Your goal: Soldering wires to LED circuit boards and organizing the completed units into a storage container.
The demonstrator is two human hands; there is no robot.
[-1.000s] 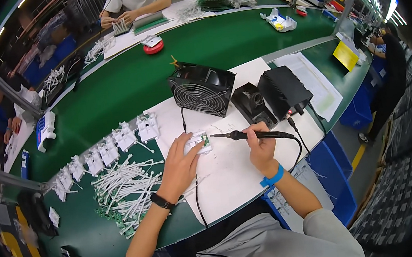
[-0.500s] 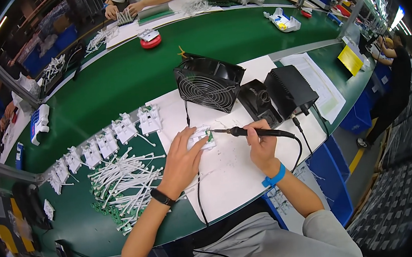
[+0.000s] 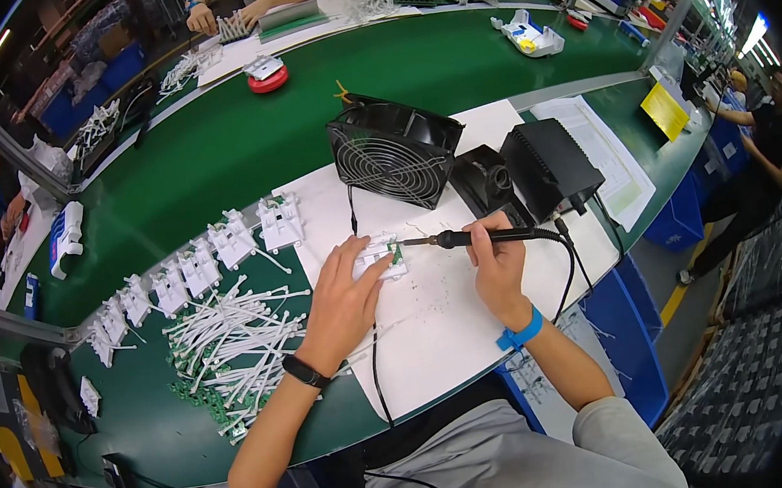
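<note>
My left hand (image 3: 344,291) presses a small white plastic housing (image 3: 372,266) onto the white work sheet (image 3: 428,334), thumb and fingers on top of it. A little green circuit board (image 3: 395,251) shows at the housing's right side. In my right hand (image 3: 499,271) is a soldering iron (image 3: 466,238), held like a pen and pointing left. Its tip is at the board's edge; whether it touches cannot be made out. Left of my left hand lies a heap of white cables with green boards (image 3: 236,348). Behind the heap runs a row of similar white housings (image 3: 198,270).
A black fan (image 3: 396,154) stands beyond my hands, beside an iron holder (image 3: 491,183) and a black soldering station (image 3: 553,167). Past them runs a green conveyor belt (image 3: 211,139) carrying a red round piece (image 3: 268,79). Across it a co-worker's hands (image 3: 242,18) handle parts.
Pieces on the conveyor have shifted left. My right hand and the iron have risen slightly in the picture, with the tip still by the board. My left hand stays on the housing.
</note>
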